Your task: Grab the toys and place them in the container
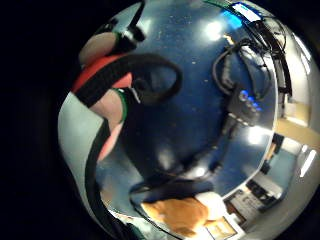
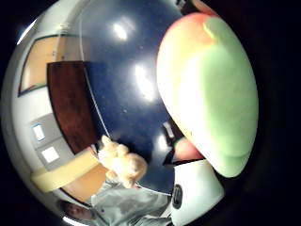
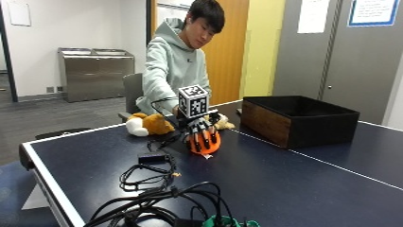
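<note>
My gloved right hand grips a round orange-red soft toy with a green patch, fingers curled over its top, low over the dark blue table. That toy fills much of the thumb side palm view and shows beside the strap in the little finger side view. An orange and white plush animal lies on the table to the hand's left. A small tan plush lies just behind the hand. The black open container stands to the right.
A small black adapter and loops of black cable lie on the table in front of the hand. More cable is heaped at the near edge. The person's bare hand rests near the plush toys.
</note>
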`<action>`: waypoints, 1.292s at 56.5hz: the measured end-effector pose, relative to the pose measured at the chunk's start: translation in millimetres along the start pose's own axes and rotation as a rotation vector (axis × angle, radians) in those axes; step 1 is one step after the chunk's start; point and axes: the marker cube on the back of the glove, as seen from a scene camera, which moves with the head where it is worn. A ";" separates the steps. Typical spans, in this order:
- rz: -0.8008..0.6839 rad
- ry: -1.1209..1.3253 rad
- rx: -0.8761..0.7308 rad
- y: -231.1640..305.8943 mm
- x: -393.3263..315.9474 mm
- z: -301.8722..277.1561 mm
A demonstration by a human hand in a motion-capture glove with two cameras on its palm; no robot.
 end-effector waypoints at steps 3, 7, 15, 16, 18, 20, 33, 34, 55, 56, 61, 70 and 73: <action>-0.005 0.000 0.029 1.4 -3.9 1.4; -0.012 0.013 0.037 6.1 -11.6 0.8; -0.057 0.074 -0.084 15.6 -28.6 -6.1; -0.066 0.089 -0.114 16.4 -30.0 -8.2; -0.083 0.127 -0.176 16.2 -31.5 -15.0; -0.097 0.162 -0.232 16.6 -34.7 -22.9; -0.260 0.143 -0.254 53.1 -108.1 -81.8; -0.275 0.135 -0.248 58.7 -117.1 -86.7; -0.696 0.005 0.021 129.9 -338.7 -177.1; -0.704 -0.012 0.024 130.1 -348.3 -179.5; -0.655 -0.112 0.029 104.2 -378.3 -194.2; -0.693 -0.003 0.238 107.5 -455.5 -170.6; -0.760 0.061 0.286 97.3 -459.0 -163.8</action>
